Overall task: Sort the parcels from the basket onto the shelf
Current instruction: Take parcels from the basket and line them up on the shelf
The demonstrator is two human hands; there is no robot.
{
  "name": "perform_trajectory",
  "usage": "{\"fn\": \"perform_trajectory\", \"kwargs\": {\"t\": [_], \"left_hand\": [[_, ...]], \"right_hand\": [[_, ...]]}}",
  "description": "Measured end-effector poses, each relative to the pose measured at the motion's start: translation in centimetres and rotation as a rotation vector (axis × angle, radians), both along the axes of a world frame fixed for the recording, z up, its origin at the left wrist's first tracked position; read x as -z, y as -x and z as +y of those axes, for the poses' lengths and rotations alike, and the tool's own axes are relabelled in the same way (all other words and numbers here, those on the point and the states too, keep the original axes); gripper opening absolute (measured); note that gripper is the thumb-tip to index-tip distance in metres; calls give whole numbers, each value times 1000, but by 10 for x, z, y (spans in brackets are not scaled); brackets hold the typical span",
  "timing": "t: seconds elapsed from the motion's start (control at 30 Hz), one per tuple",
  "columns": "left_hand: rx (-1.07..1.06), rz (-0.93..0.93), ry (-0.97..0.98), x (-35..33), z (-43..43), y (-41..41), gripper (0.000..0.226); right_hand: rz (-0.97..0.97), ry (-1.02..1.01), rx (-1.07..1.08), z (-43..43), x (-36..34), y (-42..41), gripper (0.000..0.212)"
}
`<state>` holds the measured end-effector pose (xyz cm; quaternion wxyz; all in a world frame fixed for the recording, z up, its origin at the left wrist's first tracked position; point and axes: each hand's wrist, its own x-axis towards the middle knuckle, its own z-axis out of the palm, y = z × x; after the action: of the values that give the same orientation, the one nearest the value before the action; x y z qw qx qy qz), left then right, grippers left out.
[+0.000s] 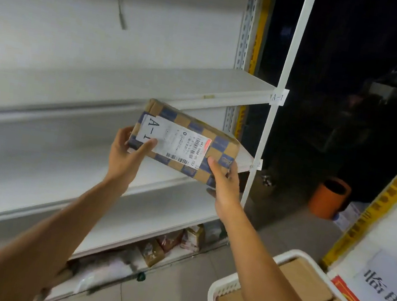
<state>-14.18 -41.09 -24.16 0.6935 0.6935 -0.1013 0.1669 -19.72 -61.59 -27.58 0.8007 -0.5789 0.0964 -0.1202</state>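
**At the A-1 shelf, a labelled parcel is held up for sorting**

Before the white shelf [125, 80] unit, a checked brown-and-blue parcel [183, 143] is held in the air by both hands. It is tilted, with its printed face turned toward the camera, apparently so that the large "A-1" slip [149, 130] on it can be read. The left hand [127, 155] is clamped on the near-left end, with the thumb laid across the slip. The right hand [223, 182] is clamped on the near-right corner, thumb on top and fingers tucked beneath. A grip at both ends is judged to keep the flat box steady while its code is checked. The same code is carried by a paper tag [278, 97] on the upright at the right end of the upper board, which suggests that this board is the intended place. The parcel is not yet set down; it is seen below that board and in front of the next one. More cardboard boxes [306, 282] are seen in the white basket [217, 290] at near right, so the sorting is judged to be far from finished. Other packages [179, 240] are stowed on the lowest level, close to the floor.
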Motion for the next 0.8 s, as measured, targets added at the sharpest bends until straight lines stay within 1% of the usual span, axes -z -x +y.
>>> {"fn": "perform_trajectory", "kwargs": {"t": [0.07, 0.1, 0.17, 0.23, 0.3, 0.37, 0.43, 0.47, 0.5, 0.57, 0.6, 0.63, 0.7, 0.73, 0.8], "left_hand": [[-24, 17, 10, 0, 15, 1, 50], [-34, 17, 3, 0, 23, 1, 52], [-53, -11, -53, -2, 39, 4, 46], [-52, -66, -101, -9, 54, 7, 44], [-1, -139, -118, -16, 68, 10, 58], [52, -180, -126, -21, 83, 10, 78], [51, -173, -114, -27, 97, 12, 98], [33, -166, -111, -29, 104, 13, 103], [13, -165, -111, -32, 110, 13, 103], [-42, -162, -102, -40, 123, 13, 97], [-68, -157, -81, -45, 130, 13, 94], [-84, -162, -65, -49, 137, 13, 91], [-93, -199, -78, -55, 150, 12, 88], [-92, -214, -92, -58, 155, 12, 86], [-68, -226, -94, -61, 163, 11, 84]], "right_hand": [[-18, 117, -116, 11, -7, -5, 39], [-27, 133, -161, 15, -11, -9, 44], [-48, 96, -229, 24, -21, -14, 50], [-118, 64, -244, 35, -32, -19, 56], [-193, 80, -194, 48, -43, -23, 61], [-243, 93, -122, 64, -54, -28, 59], [-300, 93, -75, 81, -64, -33, 54], [-317, 80, -64, 89, -69, -35, 54], [-317, 45, -64, 97, -74, -37, 56], [-289, -80, -86, 114, -84, -42, 69], [-278, -128, -99, 124, -89, -44, 71], [-275, -146, -108, 133, -91, -46, 67], [-291, -105, -131, 155, -94, -49, 55], [-304, -69, -154, 166, -94, -49, 54], [-325, -9, -210, 190, -95, -51, 60]]}}
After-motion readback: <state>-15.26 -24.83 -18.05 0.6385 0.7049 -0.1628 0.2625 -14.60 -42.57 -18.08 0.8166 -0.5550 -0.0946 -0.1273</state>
